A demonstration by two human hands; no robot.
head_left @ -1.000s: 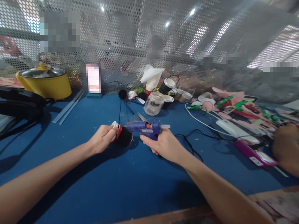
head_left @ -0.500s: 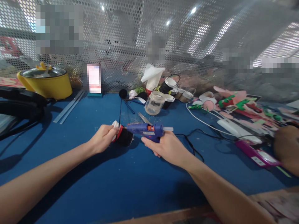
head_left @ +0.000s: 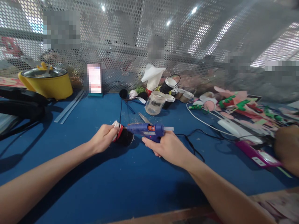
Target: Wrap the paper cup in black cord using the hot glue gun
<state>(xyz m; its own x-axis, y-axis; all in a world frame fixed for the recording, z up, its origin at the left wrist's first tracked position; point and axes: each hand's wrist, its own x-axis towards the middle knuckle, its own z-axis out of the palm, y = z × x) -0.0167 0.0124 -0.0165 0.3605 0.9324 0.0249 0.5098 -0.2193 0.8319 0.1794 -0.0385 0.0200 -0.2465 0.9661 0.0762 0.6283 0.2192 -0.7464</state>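
Note:
My left hand [head_left: 104,137] is closed round a small cup [head_left: 121,135] with a white and red rim, its body wrapped in black yarn. A black yarn strand [head_left: 120,109] runs from it up to a black ball near the back. My right hand [head_left: 166,146] grips a blue hot glue gun [head_left: 147,129], nozzle pointing left and touching the wrapped cup. The gun's black cord [head_left: 191,146] trails off to the right over the blue table [head_left: 130,177].
A yellow pot [head_left: 46,82] stands back left beside black gear [head_left: 21,102]. A glass jar [head_left: 154,104], paper cups [head_left: 168,85] and scissors [head_left: 144,118] lie behind the hands. Pink and green craft pieces [head_left: 235,105] and a purple packet [head_left: 257,154] fill the right. Another person's arm [head_left: 288,149] enters at right.
The glue gun and my right hand have shifted slightly right and up; the nozzle stays at the yarn-wrapped cup. My left hand has hardly moved.

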